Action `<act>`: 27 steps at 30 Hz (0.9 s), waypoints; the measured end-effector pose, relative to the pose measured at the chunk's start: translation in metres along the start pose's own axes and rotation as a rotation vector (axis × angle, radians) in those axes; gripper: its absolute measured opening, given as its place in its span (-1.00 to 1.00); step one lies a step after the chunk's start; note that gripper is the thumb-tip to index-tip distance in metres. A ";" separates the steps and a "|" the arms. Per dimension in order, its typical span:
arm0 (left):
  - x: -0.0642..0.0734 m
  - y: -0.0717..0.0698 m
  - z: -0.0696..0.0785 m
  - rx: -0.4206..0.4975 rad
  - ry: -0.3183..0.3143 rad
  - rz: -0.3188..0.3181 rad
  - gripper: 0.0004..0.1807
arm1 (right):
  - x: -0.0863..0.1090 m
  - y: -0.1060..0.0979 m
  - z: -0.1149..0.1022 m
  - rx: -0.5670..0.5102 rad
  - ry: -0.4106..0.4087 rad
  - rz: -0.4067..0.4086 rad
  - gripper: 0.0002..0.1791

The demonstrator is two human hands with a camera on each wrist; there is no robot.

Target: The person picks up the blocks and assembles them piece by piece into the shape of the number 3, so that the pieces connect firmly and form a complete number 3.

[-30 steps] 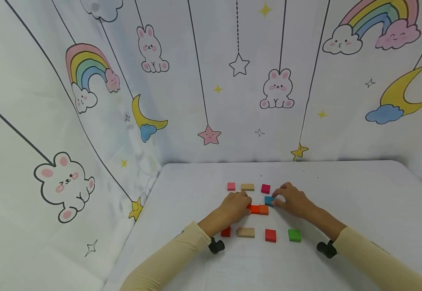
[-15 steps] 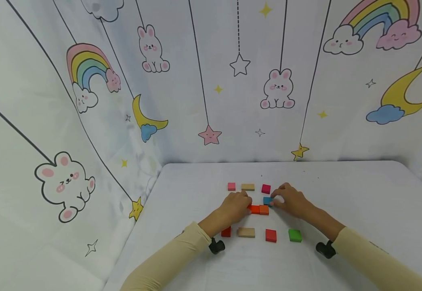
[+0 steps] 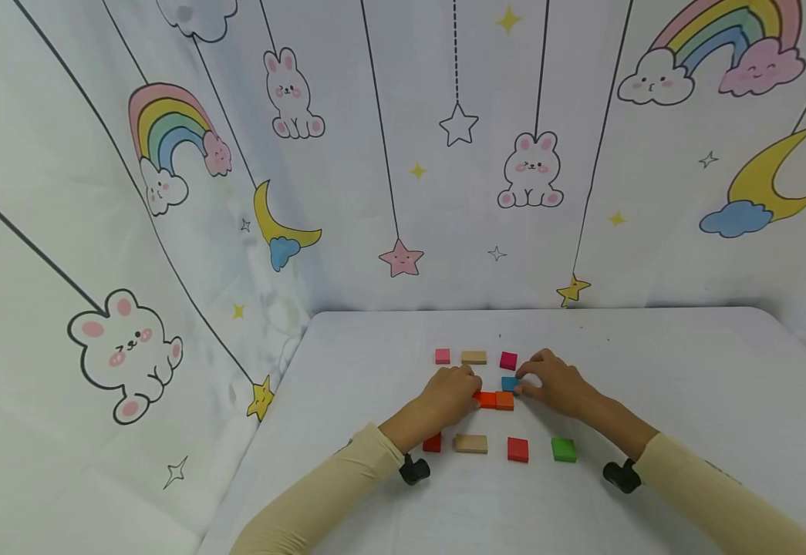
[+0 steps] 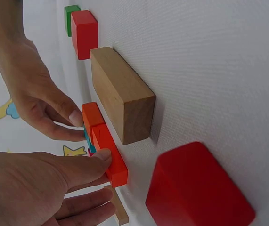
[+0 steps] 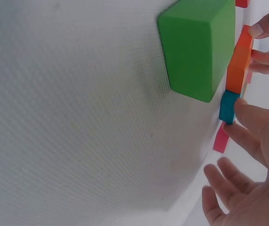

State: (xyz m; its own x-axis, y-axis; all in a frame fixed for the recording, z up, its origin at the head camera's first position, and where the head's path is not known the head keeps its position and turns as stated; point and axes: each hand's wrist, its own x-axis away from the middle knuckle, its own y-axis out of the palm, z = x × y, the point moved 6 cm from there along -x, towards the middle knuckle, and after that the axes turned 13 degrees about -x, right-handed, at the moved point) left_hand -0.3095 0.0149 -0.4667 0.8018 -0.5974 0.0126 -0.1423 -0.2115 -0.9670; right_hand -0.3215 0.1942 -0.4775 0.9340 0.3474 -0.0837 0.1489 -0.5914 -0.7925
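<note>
My left hand (image 3: 446,391) pinches a long red-orange block (image 4: 111,153), thumb on its near face and fingers behind it. An orange block (image 3: 504,401) stands end to end against that block. Just behind the orange block is a small blue block (image 3: 509,385), its left part showing in the head view. My right hand (image 3: 557,384) holds the blue block at its right side between thumb and index finger, the other fingers spread loose in the right wrist view. A crimson block (image 3: 508,360) lies a little behind the blue one.
A pink block (image 3: 442,356) and a tan wooden block (image 3: 473,358) lie at the back. Nearer me are a dark red block (image 3: 432,442), a second wooden block (image 3: 470,444), a red block (image 3: 517,449) and a green block (image 3: 564,449), on a white table (image 3: 687,370).
My right hand has shifted the blue block slightly left, behind the orange block. The left hand and the other blocks have stayed in place.
</note>
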 end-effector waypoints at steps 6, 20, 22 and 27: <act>0.000 0.001 0.000 -0.003 -0.001 0.003 -0.69 | -0.001 0.001 0.001 0.002 0.013 -0.008 -0.72; -0.001 0.001 0.001 -0.011 -0.002 0.009 -0.70 | 0.000 0.001 -0.001 0.004 0.008 -0.004 -0.71; -0.001 0.001 0.001 -0.010 -0.004 0.004 -0.70 | 0.000 0.001 -0.001 0.006 0.010 -0.006 -0.71; -0.002 0.002 0.000 -0.008 -0.012 -0.004 -0.69 | 0.000 0.001 -0.002 0.005 0.015 -0.011 -0.71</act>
State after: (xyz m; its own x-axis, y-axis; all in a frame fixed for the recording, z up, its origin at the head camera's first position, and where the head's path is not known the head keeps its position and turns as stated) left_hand -0.3114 0.0161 -0.4690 0.8094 -0.5870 0.0132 -0.1438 -0.2199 -0.9649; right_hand -0.3204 0.1925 -0.4774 0.9372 0.3426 -0.0659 0.1576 -0.5843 -0.7961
